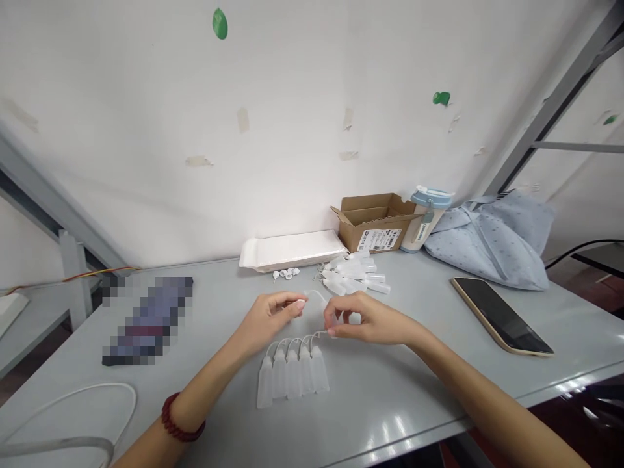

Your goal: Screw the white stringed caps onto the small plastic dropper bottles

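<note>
My left hand (277, 313) is closed, its thumb and fingertips pinching one end of a thin white cord (318, 292). The cord arcs over toward my right hand (355, 317). That hand is also closed, with thumb and forefinger pinched on a thin white cord beside the row's right end. Below the hands, several small translucent squeeze bottles (293, 377) lie side by side on the grey table, thin white cords looping from their tops. Exactly what sits inside each pinch is partly hidden by the fingers.
Behind my hands lie several small white caps (287, 273) and a pile of translucent bottles (353, 272). A white packet (297, 250), an open cardboard box (375, 224), a cup (425, 220) and a blue bag (492, 244) stand along the back. A phone (502, 315) lies right.
</note>
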A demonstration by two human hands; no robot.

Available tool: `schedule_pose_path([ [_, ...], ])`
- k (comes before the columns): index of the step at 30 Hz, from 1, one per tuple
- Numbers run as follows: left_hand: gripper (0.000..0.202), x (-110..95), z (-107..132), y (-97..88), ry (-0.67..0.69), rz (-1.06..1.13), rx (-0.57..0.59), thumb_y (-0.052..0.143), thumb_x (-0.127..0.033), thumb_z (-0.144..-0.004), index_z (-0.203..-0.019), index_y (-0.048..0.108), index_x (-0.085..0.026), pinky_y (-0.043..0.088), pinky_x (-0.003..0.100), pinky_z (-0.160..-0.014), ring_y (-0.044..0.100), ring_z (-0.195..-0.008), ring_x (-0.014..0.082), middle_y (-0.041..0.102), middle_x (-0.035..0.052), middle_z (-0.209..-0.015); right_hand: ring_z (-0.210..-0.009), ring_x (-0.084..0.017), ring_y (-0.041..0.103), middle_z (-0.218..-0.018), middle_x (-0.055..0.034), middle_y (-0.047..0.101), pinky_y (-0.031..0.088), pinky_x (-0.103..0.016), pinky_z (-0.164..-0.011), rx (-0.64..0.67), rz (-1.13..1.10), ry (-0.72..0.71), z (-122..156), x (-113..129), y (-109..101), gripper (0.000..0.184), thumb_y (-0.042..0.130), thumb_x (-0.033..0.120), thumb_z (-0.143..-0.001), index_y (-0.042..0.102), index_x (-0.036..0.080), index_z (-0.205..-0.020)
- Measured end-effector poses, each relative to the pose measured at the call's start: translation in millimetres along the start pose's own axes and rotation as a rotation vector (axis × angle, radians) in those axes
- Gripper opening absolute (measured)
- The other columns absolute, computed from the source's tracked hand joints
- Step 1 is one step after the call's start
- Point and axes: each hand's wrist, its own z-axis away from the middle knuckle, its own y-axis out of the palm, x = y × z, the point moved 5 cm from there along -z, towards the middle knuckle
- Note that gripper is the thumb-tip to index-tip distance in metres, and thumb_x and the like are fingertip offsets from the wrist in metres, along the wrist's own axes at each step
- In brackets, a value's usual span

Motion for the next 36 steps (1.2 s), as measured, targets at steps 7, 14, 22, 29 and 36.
schedule_pose_path([
  [7, 0.025, -8.9, 4.5, 11.3, 0.056, 0.166, 0.176, 0.055, -0.038, -0.084, -0.089, 0.069, -0.018, 0.045, 0.024, -0.073, 0.056, -0.079, 0.0144, 0.065, 0.0030, -0.092, -0.071, -0.012, 0.055, -0.075, 0.0008, 0.059, 0.038, -0.023, -0.062, 0.096, -0.129, -0.002, -3.7, -0.7, 19.5, 0.010, 0.046, 0.013, -0.085, 0.055, 0.018, -0.083],
  [14, 0.025, -11.6, 8.4, 17.5, 0.053, 0.177, 0.259, 0.055, -0.039, -0.085, -0.081, 0.068, -0.018, 0.047, 0.028, -0.077, 0.062, -0.082, 0.0175, 0.069, 0.0030, -0.084, -0.064, -0.010, 0.041, -0.080, 0.0004, 0.055, 0.032, -0.024, -0.060, 0.058, -0.283, 0.047, -4.3, -4.8, 15.2, 0.012, 0.043, 0.026, -0.092, 0.052, 0.019, -0.088],
  [22, 0.023, -16.0, 7.8, 17.2, 0.140, 0.161, 0.142, 0.054, -0.034, -0.086, -0.094, 0.070, -0.019, 0.047, 0.029, -0.080, 0.061, -0.087, 0.0192, 0.070, 0.0041, -0.088, -0.065, -0.010, 0.038, -0.087, -0.0003, 0.053, 0.033, -0.024, -0.059, -0.027, -0.493, 0.097, -5.6, -7.5, 19.0, 0.018, 0.043, 0.037, -0.093, 0.045, 0.021, -0.087],
  [29, 0.020, -16.4, 10.9, 13.5, 0.251, -0.079, -0.022, 0.055, -0.032, -0.085, -0.085, 0.073, -0.022, 0.046, 0.029, -0.080, 0.060, -0.086, 0.0189, 0.068, 0.0040, -0.093, -0.055, -0.007, 0.029, -0.076, 0.0027, 0.049, 0.025, -0.022, -0.052, 0.022, -0.734, 0.126, -9.2, -13.6, 24.9, 0.022, 0.047, 0.042, -0.091, 0.038, 0.022, -0.088],
  [36, 0.042, -16.4, 8.0, 15.6, 0.104, 0.026, 0.067, 0.042, -0.044, -0.089, -0.067, 0.065, -0.017, 0.047, 0.026, -0.069, 0.059, -0.071, 0.0164, 0.064, 0.0022, -0.068, -0.059, -0.008, 0.034, -0.076, 0.0025, 0.050, 0.026, -0.022, -0.053, -0.050, -0.576, 0.117, -6.8, -7.7, 21.0, 0.023, 0.048, 0.042, -0.091, 0.038, 0.022, -0.090],
])
